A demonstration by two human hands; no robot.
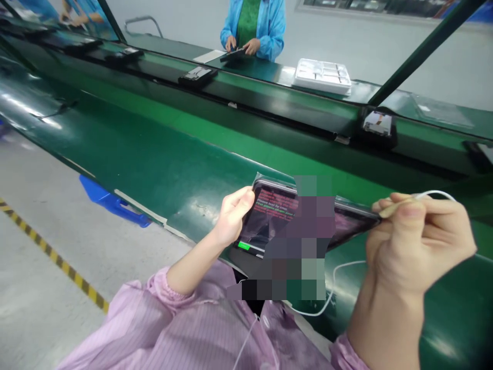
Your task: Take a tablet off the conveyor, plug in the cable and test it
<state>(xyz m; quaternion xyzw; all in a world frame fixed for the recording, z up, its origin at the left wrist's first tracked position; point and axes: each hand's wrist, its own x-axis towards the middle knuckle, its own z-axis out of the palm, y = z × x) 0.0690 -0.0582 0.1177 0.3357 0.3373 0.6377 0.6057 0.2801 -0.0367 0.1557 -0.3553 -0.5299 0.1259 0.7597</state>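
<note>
A dark tablet (265,216) is held tilted in front of my chest, its lit screen showing red and green text lines and a green patch at the lower left corner. My left hand (233,213) grips its left edge, thumb on the front. At the opposite end, my right hand (419,241) pinches the plug end of a white cable (335,280) against the tablet's right edge. Whether the plug sits in a socket I cannot tell. The cable loops from behind the right hand down toward my pink striped smock (185,329). Blurred blocks hide the tablet's middle.
Beyond the green bench (127,139) runs a dark conveyor line carrying device units, including one at right (379,123) and another at centre (198,74). Across it, a co-worker in a blue smock (271,31) handles a device near a white tray (323,77). A blue bin (111,200) stands below left.
</note>
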